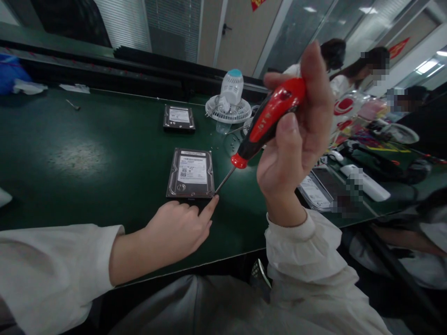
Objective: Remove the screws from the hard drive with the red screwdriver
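A red and black screwdriver (265,122) slants down to the left in my right hand (302,135). My right fingers and thumb are around its handle. The thin metal shaft ends at the near right corner of a hard drive (192,170) lying label up on the table. My left hand (179,228) is at the drive's near edge, with the index finger stretched out to that corner beside the screwdriver tip. Its other fingers are bent, and their tips are hidden. Whether a screw sits under the tip, I cannot make out.
Behind lies a second hard drive (179,117). A white fan (228,100) lies beyond, with small loose screws (232,145) near it on the green table (80,186). More drives (316,190) and a white long object (365,181) are at right, where other people sit.
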`<state>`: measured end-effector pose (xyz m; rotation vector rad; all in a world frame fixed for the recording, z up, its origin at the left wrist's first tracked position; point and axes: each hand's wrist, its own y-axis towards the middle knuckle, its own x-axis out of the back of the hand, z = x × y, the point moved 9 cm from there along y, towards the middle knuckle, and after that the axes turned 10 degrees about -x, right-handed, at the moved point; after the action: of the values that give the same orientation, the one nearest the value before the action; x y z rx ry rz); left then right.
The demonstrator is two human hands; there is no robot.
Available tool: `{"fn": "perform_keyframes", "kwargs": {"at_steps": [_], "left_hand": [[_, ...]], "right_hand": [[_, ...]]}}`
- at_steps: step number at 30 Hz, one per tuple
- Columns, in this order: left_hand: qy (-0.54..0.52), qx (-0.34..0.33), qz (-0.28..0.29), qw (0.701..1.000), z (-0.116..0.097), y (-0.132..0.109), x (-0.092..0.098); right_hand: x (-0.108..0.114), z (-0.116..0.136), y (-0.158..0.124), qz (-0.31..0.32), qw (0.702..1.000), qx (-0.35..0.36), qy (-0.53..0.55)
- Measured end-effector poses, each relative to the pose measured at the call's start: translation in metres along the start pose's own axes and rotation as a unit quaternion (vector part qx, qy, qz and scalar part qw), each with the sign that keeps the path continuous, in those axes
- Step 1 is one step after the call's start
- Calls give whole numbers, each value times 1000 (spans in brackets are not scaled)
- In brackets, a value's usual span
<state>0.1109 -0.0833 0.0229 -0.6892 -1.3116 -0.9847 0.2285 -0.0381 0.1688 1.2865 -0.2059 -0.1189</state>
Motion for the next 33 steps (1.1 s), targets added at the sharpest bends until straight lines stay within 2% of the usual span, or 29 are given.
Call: {"fn": "perform_keyframes", "kwargs": {"at_steps": [3, 5, 9, 14, 19, 25, 30, 33], "left_hand": [[1, 4, 7, 1000, 0, 0, 0], [4, 6, 8, 1000, 0, 0, 2], [9, 2, 14, 1000, -1, 1, 2], [13, 3, 18, 1000, -1, 2, 0], [9, 1, 6, 1000, -1, 0, 1], [9, 0, 1, 1000, -1, 0, 1], [7, 0, -1, 1000, -1, 1, 2], [4, 0, 3, 1000, -1, 0, 2]], "right_hand": [[8, 1, 0, -31, 998, -7, -52], [10, 0, 0, -43, 998, 0, -41], [3, -3, 1, -15, 1000, 12, 9], [5, 0, 0, -34, 997, 25, -60], [0, -8, 1, 4, 1000, 7, 14], [11, -7, -1, -76, 996, -30, -31], [0, -6, 1, -12, 999, -33, 11], [6, -2, 1, -48, 999, -12, -4]]}}
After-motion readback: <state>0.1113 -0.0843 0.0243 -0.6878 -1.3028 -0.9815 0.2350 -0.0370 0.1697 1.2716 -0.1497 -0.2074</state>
